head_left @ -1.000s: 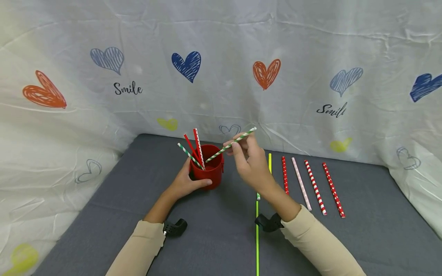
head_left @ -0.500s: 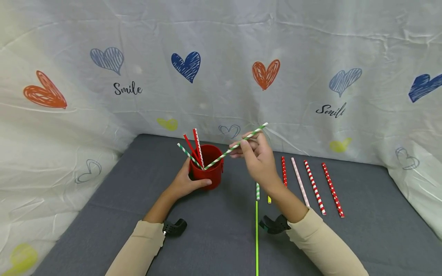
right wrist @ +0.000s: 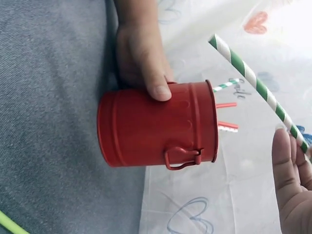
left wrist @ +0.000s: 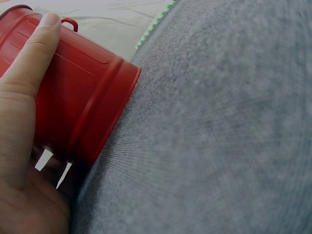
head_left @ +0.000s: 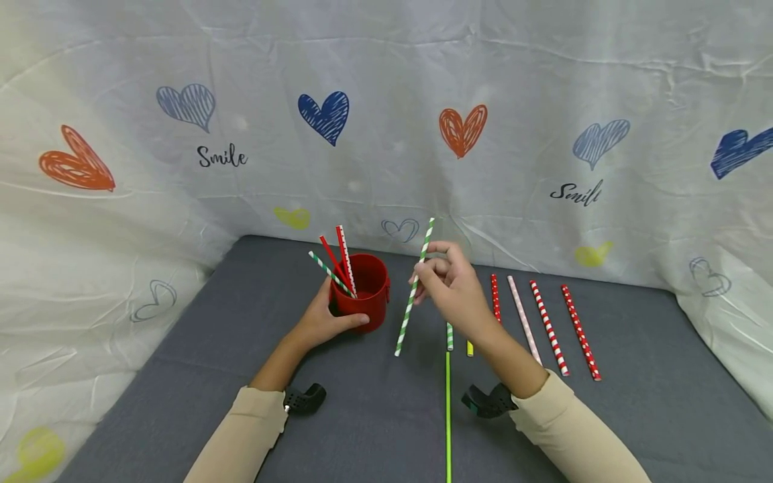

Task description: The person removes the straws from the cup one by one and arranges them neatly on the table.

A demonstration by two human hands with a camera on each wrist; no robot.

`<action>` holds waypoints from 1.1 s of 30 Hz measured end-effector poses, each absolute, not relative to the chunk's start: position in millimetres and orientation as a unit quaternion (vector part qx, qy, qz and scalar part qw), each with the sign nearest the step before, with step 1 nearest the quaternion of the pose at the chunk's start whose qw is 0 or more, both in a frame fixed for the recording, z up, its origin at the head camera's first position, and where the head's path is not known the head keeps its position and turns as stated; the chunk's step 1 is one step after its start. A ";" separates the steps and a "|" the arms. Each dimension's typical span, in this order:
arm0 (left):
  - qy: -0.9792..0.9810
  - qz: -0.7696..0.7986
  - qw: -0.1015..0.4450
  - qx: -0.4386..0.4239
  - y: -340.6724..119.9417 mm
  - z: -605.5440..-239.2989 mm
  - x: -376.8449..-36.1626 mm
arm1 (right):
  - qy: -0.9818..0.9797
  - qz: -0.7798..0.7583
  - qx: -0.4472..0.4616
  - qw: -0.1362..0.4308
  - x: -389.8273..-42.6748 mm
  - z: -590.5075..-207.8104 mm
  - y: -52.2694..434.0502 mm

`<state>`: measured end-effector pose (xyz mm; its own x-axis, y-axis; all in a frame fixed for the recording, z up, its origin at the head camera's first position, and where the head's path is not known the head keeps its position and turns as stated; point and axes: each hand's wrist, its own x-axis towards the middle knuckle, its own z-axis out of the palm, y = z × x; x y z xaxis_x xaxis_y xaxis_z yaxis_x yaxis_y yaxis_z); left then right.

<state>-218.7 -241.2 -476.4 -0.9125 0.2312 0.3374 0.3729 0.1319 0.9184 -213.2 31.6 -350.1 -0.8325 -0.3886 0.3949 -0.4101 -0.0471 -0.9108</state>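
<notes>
A red metal bucket (head_left: 362,312) stands on the grey cloth, and my left hand (head_left: 317,320) grips it round its left side, thumb across the front. Several paper straws lean inside: a green-striped straw (head_left: 329,272), a plain red straw (head_left: 331,255) and a red straw with a white patterned side (head_left: 345,251). Just right of the bucket, my right hand (head_left: 449,285) pinches a green-and-white striped straw (head_left: 406,322) near its middle. That straw stands steeply tilted, its lower end outside the bucket. In the right wrist view the bucket's small side handle (right wrist: 183,160) shows.
Right of my right hand lie a red dotted straw (head_left: 495,298), a pale pink straw (head_left: 524,318), a red-striped straw (head_left: 549,329) and another red dotted straw (head_left: 581,332). A lime green straw (head_left: 449,416) lies in front. Partly hidden are a green-striped straw (head_left: 449,337) and a yellow straw (head_left: 470,349).
The green-striped straw in my right hand has swung from pointing into the bucket to nearly upright, its lower end now right of the bucket. My right hand has shifted right; the left has stayed.
</notes>
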 end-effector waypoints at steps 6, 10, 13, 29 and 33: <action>-0.754 -0.625 0.052 -0.195 -240.9 -475.8 -218.3 | -0.728 0.628 0.276 -0.002 -209.6 -352.3 35.0; -0.756 -0.622 0.053 -0.195 -240.9 -475.9 -218.6 | -0.736 0.617 0.279 0.000 -207.0 -355.9 38.4; -0.757 -0.621 0.055 -0.196 -241.1 -476.9 -218.9 | -0.740 0.615 0.275 0.000 -205.5 -359.3 41.6; -0.761 -0.617 0.058 -0.193 -236.9 -466.3 -212.4 | -0.731 0.633 0.254 -0.026 -198.5 -379.1 61.5; -0.757 -0.619 0.062 -0.199 -238.8 -471.7 -215.5 | -0.736 0.623 0.263 -0.041 -193.2 -382.2 66.8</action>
<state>-215.5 -238.8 -471.7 -0.9133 0.2243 0.3400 0.3778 0.1545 0.9129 -193.2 66.8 -382.2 -0.8579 -0.4391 0.2671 -0.3358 0.0856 -0.9380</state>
